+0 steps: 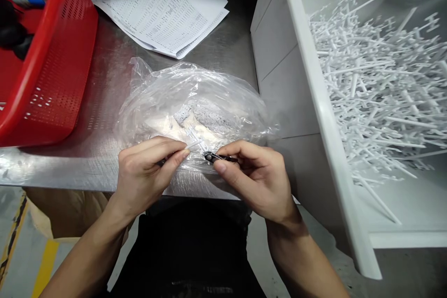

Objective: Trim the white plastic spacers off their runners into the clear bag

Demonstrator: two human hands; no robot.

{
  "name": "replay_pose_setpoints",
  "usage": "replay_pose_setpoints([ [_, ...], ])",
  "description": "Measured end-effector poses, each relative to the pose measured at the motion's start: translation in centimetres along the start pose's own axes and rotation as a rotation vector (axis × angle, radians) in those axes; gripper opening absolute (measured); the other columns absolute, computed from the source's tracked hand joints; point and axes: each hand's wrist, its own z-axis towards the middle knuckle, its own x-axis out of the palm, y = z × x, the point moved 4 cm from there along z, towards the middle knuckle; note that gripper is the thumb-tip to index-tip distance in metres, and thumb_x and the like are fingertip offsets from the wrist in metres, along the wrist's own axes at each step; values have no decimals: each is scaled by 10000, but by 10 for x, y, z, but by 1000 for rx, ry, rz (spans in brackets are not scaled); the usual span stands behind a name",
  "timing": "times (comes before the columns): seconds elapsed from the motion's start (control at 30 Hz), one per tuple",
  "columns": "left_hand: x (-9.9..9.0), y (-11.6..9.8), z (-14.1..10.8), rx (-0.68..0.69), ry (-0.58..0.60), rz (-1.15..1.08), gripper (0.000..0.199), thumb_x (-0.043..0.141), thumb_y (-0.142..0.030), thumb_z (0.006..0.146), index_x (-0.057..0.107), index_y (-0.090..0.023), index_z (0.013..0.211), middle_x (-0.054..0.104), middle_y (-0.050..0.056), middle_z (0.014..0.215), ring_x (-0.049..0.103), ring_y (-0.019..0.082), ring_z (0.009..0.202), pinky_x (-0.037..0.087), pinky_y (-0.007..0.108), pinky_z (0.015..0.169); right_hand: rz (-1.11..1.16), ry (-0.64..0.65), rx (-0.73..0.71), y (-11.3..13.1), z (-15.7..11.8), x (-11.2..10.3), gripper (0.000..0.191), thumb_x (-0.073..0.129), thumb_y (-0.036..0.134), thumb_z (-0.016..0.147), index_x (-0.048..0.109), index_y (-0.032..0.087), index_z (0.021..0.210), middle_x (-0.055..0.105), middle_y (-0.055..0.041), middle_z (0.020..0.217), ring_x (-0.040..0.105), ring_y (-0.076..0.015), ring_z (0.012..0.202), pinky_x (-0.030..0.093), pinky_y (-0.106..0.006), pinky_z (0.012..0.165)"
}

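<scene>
Head view, metal bench (232,39), striped floor (44,267), left hand (148,165) pinching sprue (196,140), right (261,174) gripping cutters (210,156)

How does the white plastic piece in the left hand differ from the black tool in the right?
The white plastic piece is pale, while the black tool is dark. The piece is thin and branching; the tool is stouter. The left hand pinches the piece, the right hand the tool. Both are held above the clear bag.
</scene>
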Motion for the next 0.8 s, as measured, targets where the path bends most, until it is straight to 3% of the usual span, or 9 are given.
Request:
replay_pose_setpoints([
  [0.4, 2, 0, -2, 21, 6, 60, 52, 779, -127, 979, 803, -168, 959, 843, 13, 919, 786, 116, 811, 614, 217, 775, -84, 43, -68, -1, -1, -1, 122, 787, 288, 999, 770, 186, 935, 594, 40, 652, 474, -93, 536, 355, -248, 483],
  [0.63, 6, 1, -1, 30, 4, 84, 80, 736, -139, 1006, 794, -168, 959, 821, 17, 883, 770, 135, 787, 621, 244, 742, 51, -9, 47, 1, 6, 0, 152, 800, 281, 961, 765, 179, 855, 645, 24, 682, 527, -97, 580, 401, -229, 516],
  [0.8, 6, 1, -3, 42, -30, 89, 92, 702, -139, 1031, 784, -166, 1002, 827, 25, 925, 784, 150, 837, 641, 256, 776, 139, -78, 36, -2, 5, -2, 81, 810, 258, 936, 785, 201, 885, 701, 23, 715, 564, -91, 580, 459, -211, 541],
])
